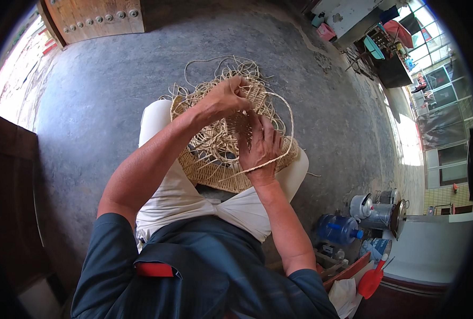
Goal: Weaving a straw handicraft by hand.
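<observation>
Between my knees rests a tan woven straw piece (220, 176) with a curved, tightly woven near edge and many loose strands (211, 139) tangled over its middle. My left hand (225, 100) is above its far part, thumb and fingers pinched on a thin straw cord whose end is hard to make out. Lower and to the right, my right hand (260, 148) holds the weave, fingers pointing up and away from me. A twisted straw cord (291, 119) arcs out to the right and comes back across my right wrist. My fingers partly hide the spot where both hands meet the weave.
Grey concrete floor (109, 80) surrounds me. At the right lie a blue water jug (338, 229), metal pots (377, 215) and a red plastic scoop (370, 283). A studded wooden door (95, 18) stands at the far left, dark wooden furniture (10, 175) nearer.
</observation>
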